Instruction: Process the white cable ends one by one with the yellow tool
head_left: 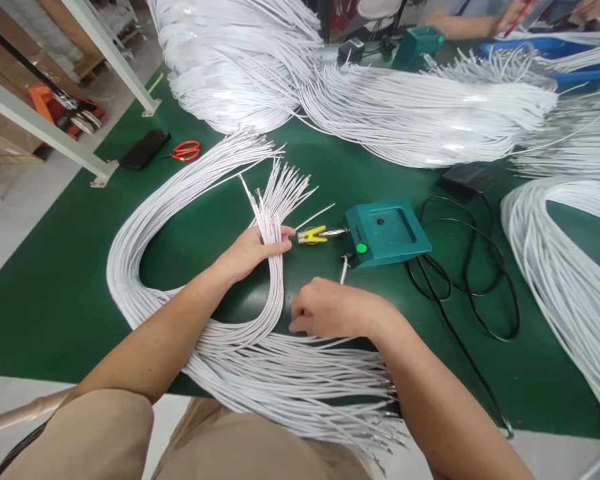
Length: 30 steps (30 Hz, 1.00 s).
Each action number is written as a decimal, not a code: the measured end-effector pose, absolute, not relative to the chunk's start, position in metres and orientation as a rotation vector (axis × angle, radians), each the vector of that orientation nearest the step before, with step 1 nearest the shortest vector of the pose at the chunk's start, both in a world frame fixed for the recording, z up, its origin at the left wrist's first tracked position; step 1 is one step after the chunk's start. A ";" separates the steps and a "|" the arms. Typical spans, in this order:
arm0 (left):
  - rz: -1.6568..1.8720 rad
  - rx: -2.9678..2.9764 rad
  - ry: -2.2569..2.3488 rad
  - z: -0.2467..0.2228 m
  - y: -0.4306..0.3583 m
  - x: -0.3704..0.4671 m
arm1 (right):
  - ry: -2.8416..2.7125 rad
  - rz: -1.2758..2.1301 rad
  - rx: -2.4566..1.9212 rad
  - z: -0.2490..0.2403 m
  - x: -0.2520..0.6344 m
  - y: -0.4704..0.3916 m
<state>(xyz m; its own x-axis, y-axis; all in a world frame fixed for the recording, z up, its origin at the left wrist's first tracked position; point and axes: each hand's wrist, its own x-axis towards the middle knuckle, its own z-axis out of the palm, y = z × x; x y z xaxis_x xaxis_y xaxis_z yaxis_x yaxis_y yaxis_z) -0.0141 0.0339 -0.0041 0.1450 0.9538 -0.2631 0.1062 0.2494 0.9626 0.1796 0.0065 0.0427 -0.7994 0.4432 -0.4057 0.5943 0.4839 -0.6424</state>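
Note:
A bunch of thin white cables (275,273) is wrapped in my left hand (260,250), their tipped ends fanning out above my fingers. Lower down, the bunch curves into a larger loop of white cables (130,267) on the table. My right hand (333,308) hovers over the lower cables (300,373) with its fingers curled in; anything between them is hidden. Just beyond it stands a teal box (385,230) with a lit green light and a yellow clip (313,235) on its left side. A short white lead (344,270) hangs from the box's front corner.
Large bundles of white cables (420,113) lie across the back of the green table (45,320). Red-handled scissors (186,151) and a black phone (145,149) rest at the left. Black cord (473,293) coils at the right. Another person's arm (465,27) shows at the far side.

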 end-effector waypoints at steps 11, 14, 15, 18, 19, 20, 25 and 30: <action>0.848 1.409 1.320 -0.007 0.025 0.007 | 2.651 -1.812 2.057 0.028 0.183 0.048; 0.877 1.299 1.244 -0.006 0.022 0.011 | 2.612 -2.009 2.004 0.024 0.182 0.048; 0.916 1.240 1.204 -0.005 0.021 0.013 | 2.588 -2.073 1.997 0.024 0.182 0.048; 1.008 1.125 1.127 -0.005 0.021 0.015 | 2.520 -2.254 1.953 0.026 0.182 0.046; 1.024 1.116 1.127 -0.005 0.021 0.015 | 2.503 -2.306 1.935 0.026 0.181 0.046; 1.035 1.112 1.132 -0.006 0.021 0.015 | 2.485 -2.357 1.915 0.026 0.181 0.045; 1.065 1.112 1.134 -0.004 0.021 0.017 | 2.270 -2.649 1.874 0.022 0.177 0.046; 1.081 1.175 1.128 -0.003 0.020 0.016 | 2.186 -2.715 1.873 0.023 0.177 0.043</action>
<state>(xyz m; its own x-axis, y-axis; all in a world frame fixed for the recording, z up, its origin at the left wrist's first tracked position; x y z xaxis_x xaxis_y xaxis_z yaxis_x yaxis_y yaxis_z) 0.0157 0.0200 -0.0032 0.1217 0.9895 -0.0781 -0.0355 0.0830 0.9959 0.1766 0.0430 0.0235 -0.3082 0.9402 -0.1453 -0.0587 -0.1712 -0.9835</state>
